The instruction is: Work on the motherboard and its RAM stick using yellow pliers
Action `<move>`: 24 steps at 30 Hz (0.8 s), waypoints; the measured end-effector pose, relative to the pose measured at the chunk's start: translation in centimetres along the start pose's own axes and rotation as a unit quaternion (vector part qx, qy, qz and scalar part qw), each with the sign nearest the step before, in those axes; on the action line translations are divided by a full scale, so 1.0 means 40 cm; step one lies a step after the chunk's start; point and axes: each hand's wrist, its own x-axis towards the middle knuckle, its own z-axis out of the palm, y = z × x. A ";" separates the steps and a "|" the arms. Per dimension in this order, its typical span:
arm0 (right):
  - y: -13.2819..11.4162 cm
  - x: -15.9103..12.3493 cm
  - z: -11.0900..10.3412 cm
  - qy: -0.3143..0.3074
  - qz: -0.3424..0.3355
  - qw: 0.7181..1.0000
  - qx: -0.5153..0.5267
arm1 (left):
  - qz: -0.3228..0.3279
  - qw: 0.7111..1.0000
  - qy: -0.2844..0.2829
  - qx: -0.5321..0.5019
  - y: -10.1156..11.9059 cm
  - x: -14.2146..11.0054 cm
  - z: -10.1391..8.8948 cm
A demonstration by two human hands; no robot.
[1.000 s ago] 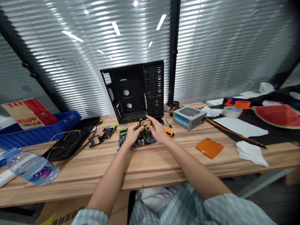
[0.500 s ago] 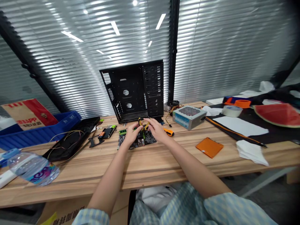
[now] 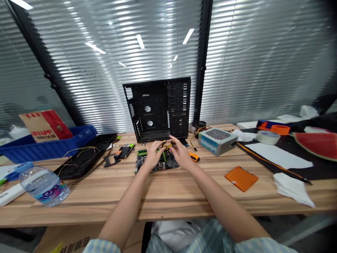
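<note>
Between my two hands is a small, looped yellow-and-black cable (image 3: 168,144), partly covered by the fingers. My left hand (image 3: 154,151) has its fingertips closed on the cable's left side. Opposite it, my right hand (image 3: 181,153) pinches the right side. Both hands are above a motherboard (image 3: 160,166) with green slots, which lies flat on the table. Just right of my right hand rests an orange screwdriver (image 3: 195,157). Behind the hands stands an open black computer case (image 3: 158,105).
A grey power supply (image 3: 218,140) and an orange square panel (image 3: 241,178) are on the right. At left are a water bottle (image 3: 46,186), a blue bin (image 3: 50,147), a long black panel (image 3: 86,158) with wires, and a small drive-like part (image 3: 126,151).
The head view has shifted, so the scene sits lower and farther right. My hands remain over the motherboard with the cable, their fingers slightly rearranged around it.
</note>
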 end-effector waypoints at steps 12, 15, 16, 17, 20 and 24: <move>-0.036 -0.002 0.001 0.053 -0.118 0.991 0.042 | -0.089 0.958 0.001 -0.273 0.026 -0.007 0.035; -0.047 0.001 0.000 0.077 -0.100 0.991 0.049 | -0.141 0.928 0.001 -0.345 0.026 -0.002 0.039; -0.050 0.002 0.001 0.086 -0.085 0.992 0.045 | -0.158 0.923 0.009 -0.351 0.029 -0.002 0.040; -0.052 0.003 0.003 0.094 -0.070 0.992 0.036 | -0.169 0.921 0.023 -0.349 0.034 -0.003 0.040; -0.051 0.006 0.010 0.092 -0.052 0.994 -0.014 | -0.177 0.925 0.066 -0.328 0.050 -0.009 0.043; -0.035 0.006 0.022 0.087 -0.034 0.995 -0.023 | -0.187 0.927 0.060 -0.319 0.056 -0.016 0.052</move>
